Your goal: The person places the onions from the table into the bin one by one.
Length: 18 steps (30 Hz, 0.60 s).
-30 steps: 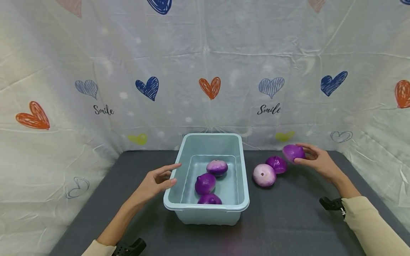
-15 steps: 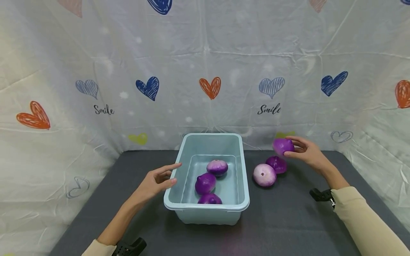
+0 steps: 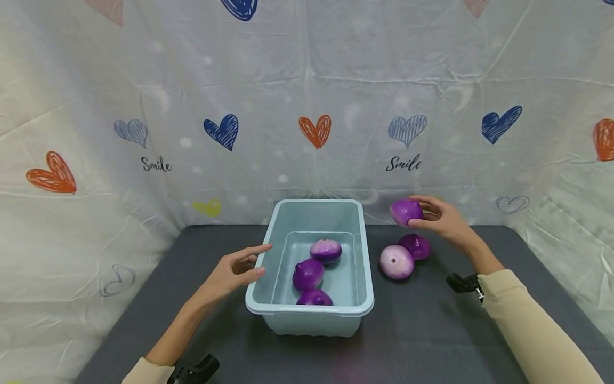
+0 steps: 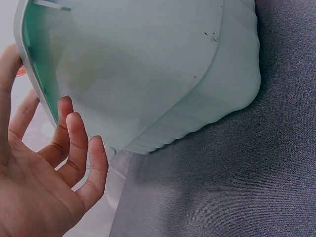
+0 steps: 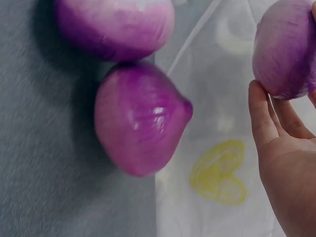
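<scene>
My right hand (image 3: 443,218) pinches a purple onion (image 3: 402,212) between thumb and fingertips, raised above the dark table. In the right wrist view the held onion (image 5: 284,49) shows at the upper right, part of it cut off by the frame. Just below that hand lie two more onions, a dark purple one (image 3: 415,246) and a paler one (image 3: 396,262), side by side. My left hand (image 3: 235,272) is at the left rim of a pale blue plastic bin (image 3: 309,309), its fingers loosely bent and holding nothing. Inside the bin are three onions (image 3: 307,275), the nearest partly hidden by the front rim.
A dark grey cloth (image 3: 408,330) covers the table. Behind it hangs a white curtain (image 3: 268,106) printed with hearts and the word "Smile". Both wrists carry black straps (image 3: 462,283).
My right hand has carried its onion leftward and slightly up, from beyond the two table onions to above them. The left hand and the bin have stayed put.
</scene>
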### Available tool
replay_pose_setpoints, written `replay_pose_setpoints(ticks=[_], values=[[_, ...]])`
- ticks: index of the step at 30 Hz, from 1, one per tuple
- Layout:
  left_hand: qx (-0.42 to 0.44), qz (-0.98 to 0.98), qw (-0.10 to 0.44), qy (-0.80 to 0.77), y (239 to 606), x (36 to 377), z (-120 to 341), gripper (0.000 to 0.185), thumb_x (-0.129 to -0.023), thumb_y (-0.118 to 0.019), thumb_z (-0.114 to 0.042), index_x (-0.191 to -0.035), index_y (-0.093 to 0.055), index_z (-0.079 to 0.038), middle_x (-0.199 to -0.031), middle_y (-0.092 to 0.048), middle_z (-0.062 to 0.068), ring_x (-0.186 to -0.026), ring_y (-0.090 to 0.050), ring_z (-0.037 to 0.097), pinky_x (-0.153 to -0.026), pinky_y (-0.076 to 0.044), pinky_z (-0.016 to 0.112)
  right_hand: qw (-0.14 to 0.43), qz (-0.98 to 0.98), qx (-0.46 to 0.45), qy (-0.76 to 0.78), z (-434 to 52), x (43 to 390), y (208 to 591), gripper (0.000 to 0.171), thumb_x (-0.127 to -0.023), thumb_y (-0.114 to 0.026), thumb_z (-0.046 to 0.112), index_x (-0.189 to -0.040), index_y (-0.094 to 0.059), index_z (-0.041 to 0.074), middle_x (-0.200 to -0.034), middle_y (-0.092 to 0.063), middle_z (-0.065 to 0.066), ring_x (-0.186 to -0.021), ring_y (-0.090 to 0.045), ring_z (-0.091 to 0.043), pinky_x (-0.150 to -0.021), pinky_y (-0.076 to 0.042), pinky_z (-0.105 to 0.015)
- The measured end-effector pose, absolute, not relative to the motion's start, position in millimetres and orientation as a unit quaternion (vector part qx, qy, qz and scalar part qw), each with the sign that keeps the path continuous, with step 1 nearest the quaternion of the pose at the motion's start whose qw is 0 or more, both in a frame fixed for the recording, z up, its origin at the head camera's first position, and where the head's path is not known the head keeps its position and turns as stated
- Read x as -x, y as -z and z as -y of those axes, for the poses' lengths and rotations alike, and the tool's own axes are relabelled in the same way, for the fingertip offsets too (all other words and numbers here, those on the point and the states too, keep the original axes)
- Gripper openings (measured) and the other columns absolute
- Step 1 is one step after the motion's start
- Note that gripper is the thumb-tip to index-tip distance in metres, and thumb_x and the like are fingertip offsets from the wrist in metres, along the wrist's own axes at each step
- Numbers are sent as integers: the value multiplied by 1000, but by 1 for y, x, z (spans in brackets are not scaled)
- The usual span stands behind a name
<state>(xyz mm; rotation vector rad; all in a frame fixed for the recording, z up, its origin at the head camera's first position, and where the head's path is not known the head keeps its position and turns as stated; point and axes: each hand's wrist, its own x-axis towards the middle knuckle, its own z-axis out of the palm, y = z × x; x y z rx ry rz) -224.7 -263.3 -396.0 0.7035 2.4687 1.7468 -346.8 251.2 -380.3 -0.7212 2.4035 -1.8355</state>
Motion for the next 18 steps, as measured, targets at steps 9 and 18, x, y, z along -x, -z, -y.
replay_pose_setpoints(ticks=[9, 18], values=[[-235, -794, 15, -561, 396, 226, 263, 49, -101, -64, -10, -149, -54, -10, -93, -56, 17, -78, -56, 18, -70, -47, 35, 24, -765, 243, 597, -232, 351, 366, 64, -94, -76, 11, -150, -46, 3, -147, -45, -22, -133, -47, -38, -93, -49, -29], [-237, -794, 14, -560, 395, 225, 262, 49, -101, -64, -9, -149, -54, -9, -89, -53, 14, -75, -54, 16, -68, -45, 35, 28, -751, 266, 603, -214, 355, 353, 65, -92, -78, 9, -150, -47, 5, -145, -48, -20, -127, -53, -31, -93, -50, -32]])
